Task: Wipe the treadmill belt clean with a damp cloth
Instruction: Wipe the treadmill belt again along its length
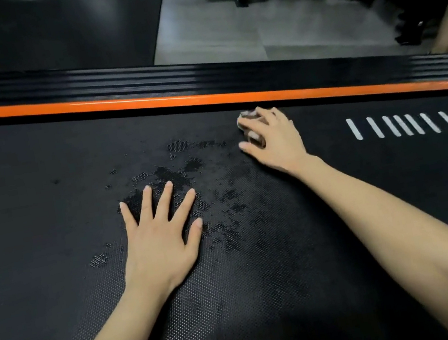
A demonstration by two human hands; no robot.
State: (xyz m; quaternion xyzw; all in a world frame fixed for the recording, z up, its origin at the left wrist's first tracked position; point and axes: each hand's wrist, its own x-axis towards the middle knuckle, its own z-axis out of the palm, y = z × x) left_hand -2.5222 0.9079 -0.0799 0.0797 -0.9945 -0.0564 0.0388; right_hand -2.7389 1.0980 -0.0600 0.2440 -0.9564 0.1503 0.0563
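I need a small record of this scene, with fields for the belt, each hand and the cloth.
belt: black, dotted texture, dark wet patches in the middle
left hand: flat on belt, fingers spread, holds nothing
right hand: grips cloth beside orange strip
cloth: small, crumpled, mostly hidden under fingers
white marks: short bars on belt, right of right hand
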